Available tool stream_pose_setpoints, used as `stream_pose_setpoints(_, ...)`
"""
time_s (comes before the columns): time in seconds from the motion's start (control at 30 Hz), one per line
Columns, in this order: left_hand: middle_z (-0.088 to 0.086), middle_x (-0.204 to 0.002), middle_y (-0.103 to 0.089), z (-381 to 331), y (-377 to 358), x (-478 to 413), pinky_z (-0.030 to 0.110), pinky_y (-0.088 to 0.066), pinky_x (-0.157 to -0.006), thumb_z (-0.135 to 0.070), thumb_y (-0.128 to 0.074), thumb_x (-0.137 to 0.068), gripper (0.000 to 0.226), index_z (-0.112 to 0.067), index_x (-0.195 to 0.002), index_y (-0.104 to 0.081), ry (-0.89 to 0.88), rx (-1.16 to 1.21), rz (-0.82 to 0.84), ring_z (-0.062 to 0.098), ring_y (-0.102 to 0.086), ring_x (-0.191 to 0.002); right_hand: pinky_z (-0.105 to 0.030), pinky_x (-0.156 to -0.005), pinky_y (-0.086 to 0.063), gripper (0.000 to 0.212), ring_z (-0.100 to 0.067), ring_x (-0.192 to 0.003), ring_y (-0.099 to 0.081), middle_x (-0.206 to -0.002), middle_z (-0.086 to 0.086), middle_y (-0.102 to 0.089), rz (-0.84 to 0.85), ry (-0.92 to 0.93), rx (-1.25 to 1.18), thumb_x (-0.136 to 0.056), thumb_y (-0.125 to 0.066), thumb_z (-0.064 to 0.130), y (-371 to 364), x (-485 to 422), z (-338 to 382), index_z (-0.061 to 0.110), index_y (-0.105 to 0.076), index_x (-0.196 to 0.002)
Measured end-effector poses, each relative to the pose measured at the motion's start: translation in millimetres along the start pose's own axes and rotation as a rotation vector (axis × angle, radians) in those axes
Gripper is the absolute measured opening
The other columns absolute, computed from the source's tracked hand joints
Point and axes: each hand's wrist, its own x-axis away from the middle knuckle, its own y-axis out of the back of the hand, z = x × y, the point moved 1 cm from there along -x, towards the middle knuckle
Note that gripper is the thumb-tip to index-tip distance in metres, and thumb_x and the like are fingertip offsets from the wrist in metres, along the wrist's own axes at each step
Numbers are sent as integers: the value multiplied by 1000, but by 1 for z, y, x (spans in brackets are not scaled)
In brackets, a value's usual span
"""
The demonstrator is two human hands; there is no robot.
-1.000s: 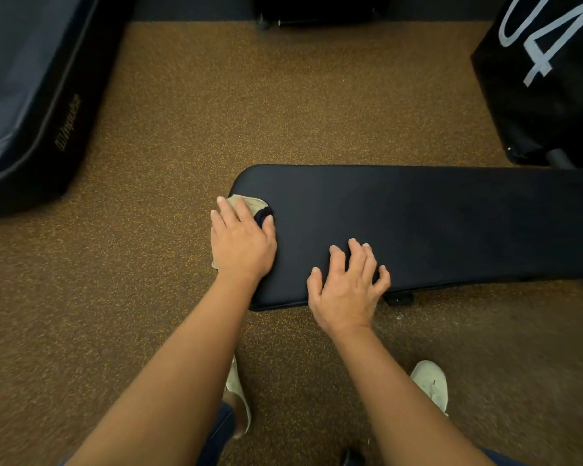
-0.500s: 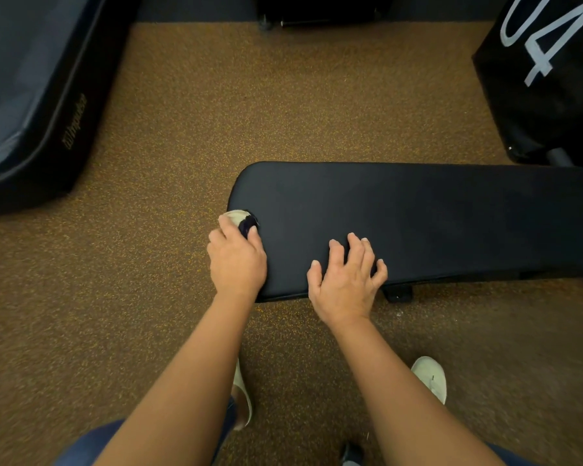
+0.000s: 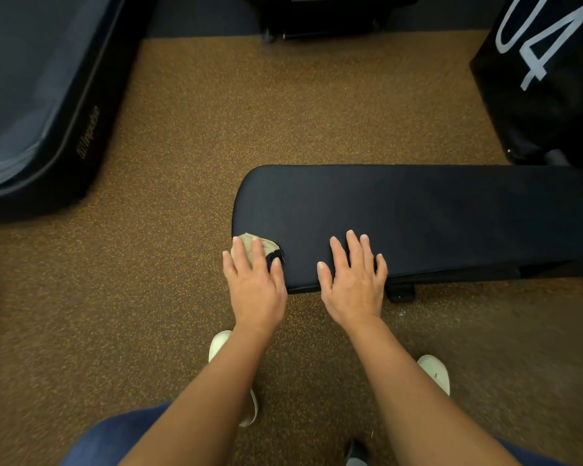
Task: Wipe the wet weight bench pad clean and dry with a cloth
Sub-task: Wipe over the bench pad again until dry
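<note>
Bench pad (image 3: 418, 216): a long black cushion that runs from the middle of the frame out past the right edge; its rounded end points to the left, and its surface looks matte and even, with no drops that can be made out.
Cloth (image 3: 254, 243): a small beige piece with a dark patch at its right side, lying at the near left corner of the pad, right at the rounded edge.
Left hand (image 3: 254, 284): pressed flat on the cloth, fingers straight and spread over it – not curled round it, so it pins the cloth to the pad rather than gripping it.
Right hand (image 3: 352, 280): laid flat on the near edge of the pad, just right of the left hand, fingers splayed wide and holding nothing.
Floor (image 3: 182, 163): brown speckled carpet under and around the bench.
Shoes (image 3: 435, 373): two pale ones at the lower middle of the frame, on the carpet below the forearms.
Other gear: a dark machine base (image 3: 48, 95) at the upper left, and a black block with white numerals (image 3: 546, 62) at the upper right – both well apart from the hands.
</note>
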Motion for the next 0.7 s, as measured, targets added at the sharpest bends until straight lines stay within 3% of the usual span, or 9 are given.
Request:
stream_pose_setpoints(0.13, 20, -158, -11, -9, 10, -29, 48, -24, -109, -43, -29, -101, 59, -14, -152, -18, 260, 130, 84, 46, -26, -134, -51, -114, -14, 60, -26, -146, -13, -156, -3, -24, 24, 39, 7, -94, -18, 53, 3, 3, -8, 28, -31, -146)
stream_pose_setpoints(0.2, 21, -157, -13, -12, 13, -31, 50, -29, -106, -43, -28, -101, 60, -13, -152, -16, 316, 133, 80, 47, -30, -131, -50, -114, -14, 60, -26, -146, -12, -157, -2, -22, 34, 47, 10, -94, -17, 53, 4, 3, -9, 29, -28, -147)
stream_pose_setpoints(0.33, 31, -150, -25, -13, 1, 2, 58, -30, -107, -44, -25, -98, 63, -2, -144, -33, 102, -56, 67, 54, -33, -127, -50, -115, -13, 61, -26, -146, -10, -157, -2, -21, 45, 20, 11, -93, -12, 52, 2, 3, -5, 29, -27, -148)
stream_pose_setpoints(0.43, 25, -153, -24, -8, -1, 21, 60, -18, -112, -44, -26, -98, 61, -6, -145, -33, -55, -187, 104, 50, -19, -139, -51, -114, -14, 60, -27, -146, -12, -157, -3, -23, 34, 12, 14, -93, -14, 51, 1, 3, -3, 28, -29, -147)
stream_pose_setpoints(0.53, 18, -153, -28, 1, 6, 5, 59, -15, -113, -46, -22, -98, 60, -10, -144, -35, -250, -270, 128, 43, -18, -142, -52, -113, -17, 58, -28, -145, -15, -155, -4, -27, 18, 28, -2, -94, -20, 50, 2, 3, -5, 26, -33, -145)
stream_pose_setpoints(0.7, 18, -154, -28, -23, 2, -16, 54, -16, -115, -44, -19, -99, 60, -9, -145, -36, -273, -265, 94, 41, -19, -143, -53, -113, -16, 58, -26, -146, -13, -156, -3, -24, 30, 38, 3, -94, -19, 51, 3, 4, -8, 28, -32, -146)
